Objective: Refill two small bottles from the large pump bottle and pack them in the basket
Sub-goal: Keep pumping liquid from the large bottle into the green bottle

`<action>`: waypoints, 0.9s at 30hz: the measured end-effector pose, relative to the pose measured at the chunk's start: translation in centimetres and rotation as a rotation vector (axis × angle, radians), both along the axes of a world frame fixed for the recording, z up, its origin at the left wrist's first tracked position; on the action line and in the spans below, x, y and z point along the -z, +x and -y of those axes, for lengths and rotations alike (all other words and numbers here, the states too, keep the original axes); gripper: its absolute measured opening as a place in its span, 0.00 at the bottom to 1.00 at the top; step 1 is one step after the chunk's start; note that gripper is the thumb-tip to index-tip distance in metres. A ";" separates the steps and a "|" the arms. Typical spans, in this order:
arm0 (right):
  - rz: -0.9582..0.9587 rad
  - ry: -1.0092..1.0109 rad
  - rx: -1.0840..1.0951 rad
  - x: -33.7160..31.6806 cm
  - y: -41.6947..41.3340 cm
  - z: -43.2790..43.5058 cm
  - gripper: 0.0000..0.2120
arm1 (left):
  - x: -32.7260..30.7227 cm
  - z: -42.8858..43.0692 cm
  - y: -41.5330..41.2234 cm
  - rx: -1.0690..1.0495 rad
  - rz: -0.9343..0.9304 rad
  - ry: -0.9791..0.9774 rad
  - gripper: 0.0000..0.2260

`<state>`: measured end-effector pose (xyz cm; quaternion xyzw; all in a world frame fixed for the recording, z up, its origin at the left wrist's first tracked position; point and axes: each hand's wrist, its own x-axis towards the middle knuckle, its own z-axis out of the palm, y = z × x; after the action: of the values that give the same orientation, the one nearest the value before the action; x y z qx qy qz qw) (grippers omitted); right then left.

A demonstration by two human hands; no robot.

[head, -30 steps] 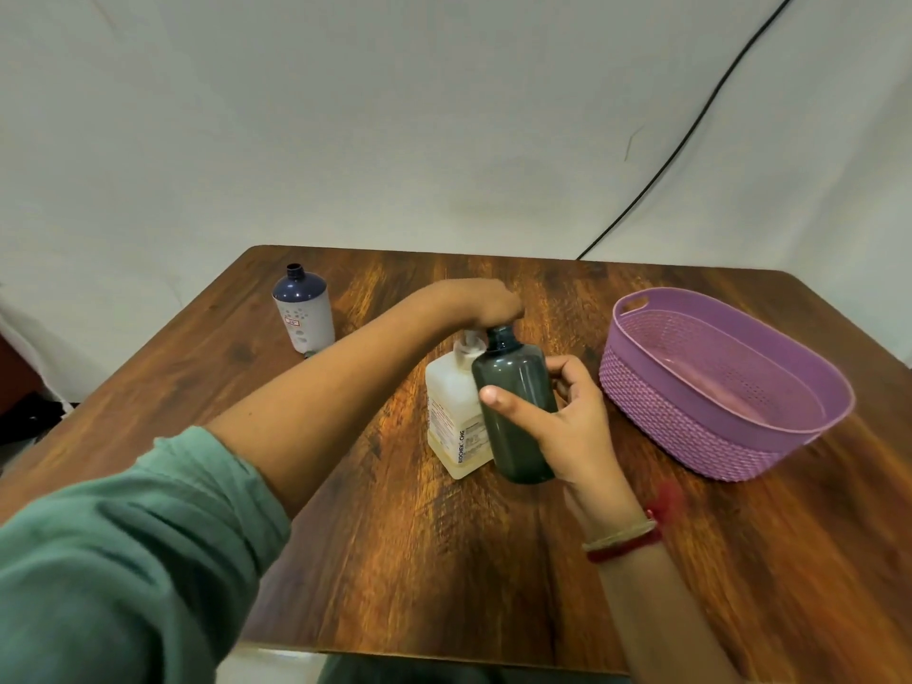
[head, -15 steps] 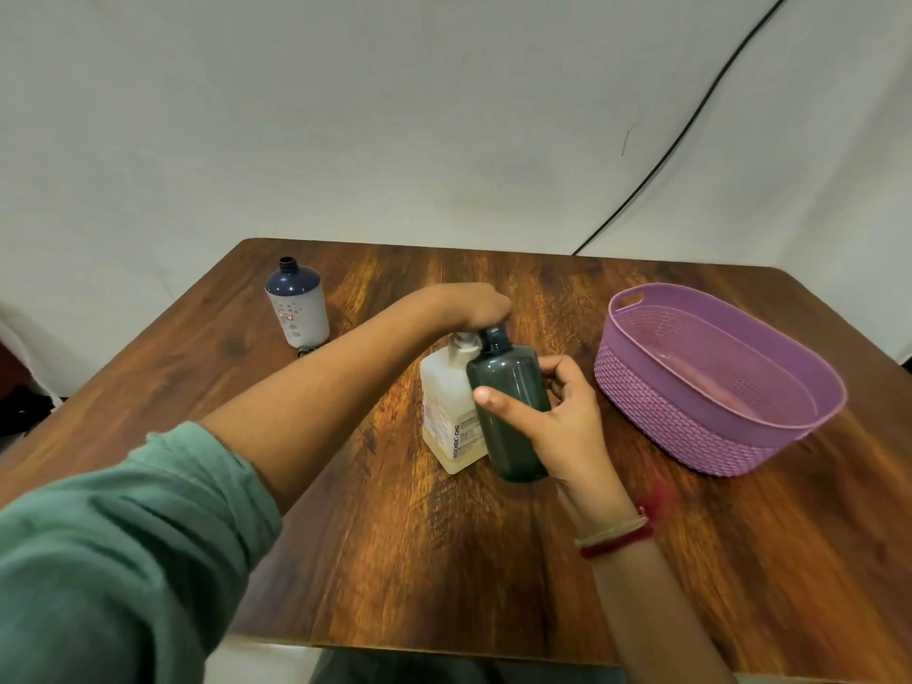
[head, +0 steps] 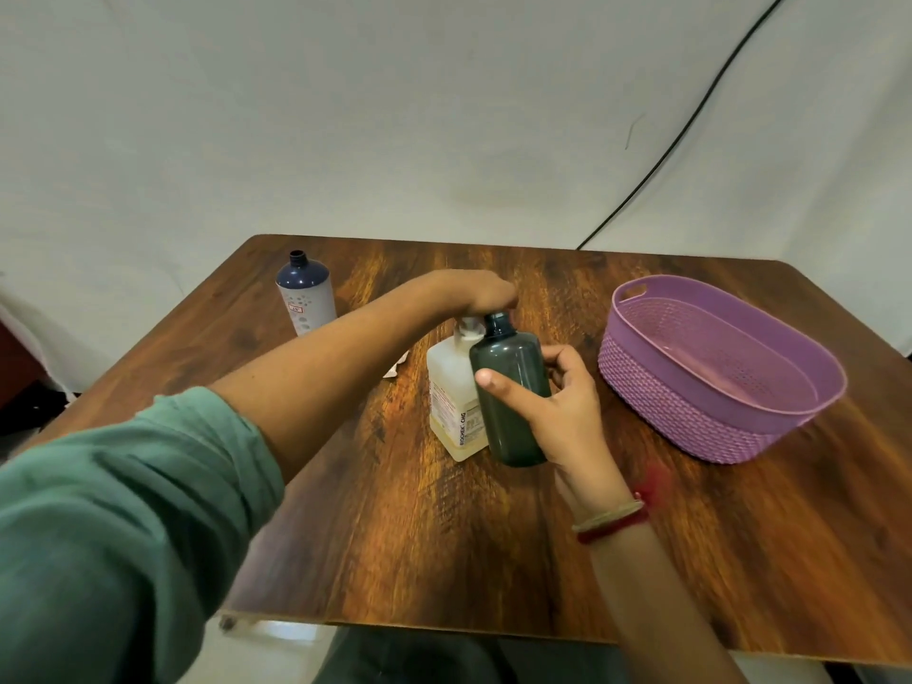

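Filling item one: dark small bottle (head: 511, 372), centre frame, upright against large pump bottle (head: 451, 397). Right hand (head: 567, 412) fingers wrapped round it; left hand (head: 481, 293) curled over pump head. Advice: keep mouth under spout, press slowly. Second small bottle (head: 306, 298) upper left; basket (head: 691, 427) right.

Pump bottle (head: 451, 387) top hidden under left hand (head: 486, 293); pale object (head: 397, 368) mostly behind forearm (head: 345, 367), unidentifiable.
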<state>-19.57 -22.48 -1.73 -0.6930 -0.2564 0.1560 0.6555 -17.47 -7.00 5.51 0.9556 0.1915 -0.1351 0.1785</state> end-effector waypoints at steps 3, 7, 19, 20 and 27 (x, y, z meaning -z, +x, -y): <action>0.024 0.013 -0.007 -0.4 0.1 0.0 0.27 | -0.6 -0.1 0.1 0.011 0.029 0.011 0.18; 0.045 -0.008 0.004 0.0 0.4 -0.1 0.28 | 0.3 -0.2 0.4 0.013 -0.001 0.057 0.15; 0.045 -0.034 0.012 0.3 0.8 0.1 0.26 | 0.5 -0.1 0.6 0.019 -0.003 0.039 0.15; 0.049 -0.037 0.010 0.4 0.8 0.0 0.26 | 0.7 -0.2 0.4 0.024 -0.012 0.048 0.15; 0.035 -0.021 0.008 -0.1 0.5 0.3 0.28 | -0.9 0.5 0.4 0.068 0.030 0.073 0.18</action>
<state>-19.03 -22.79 -1.64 -0.7034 -0.2632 0.1441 0.6443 -17.05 -7.46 6.46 0.9694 0.1609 -0.1195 0.1420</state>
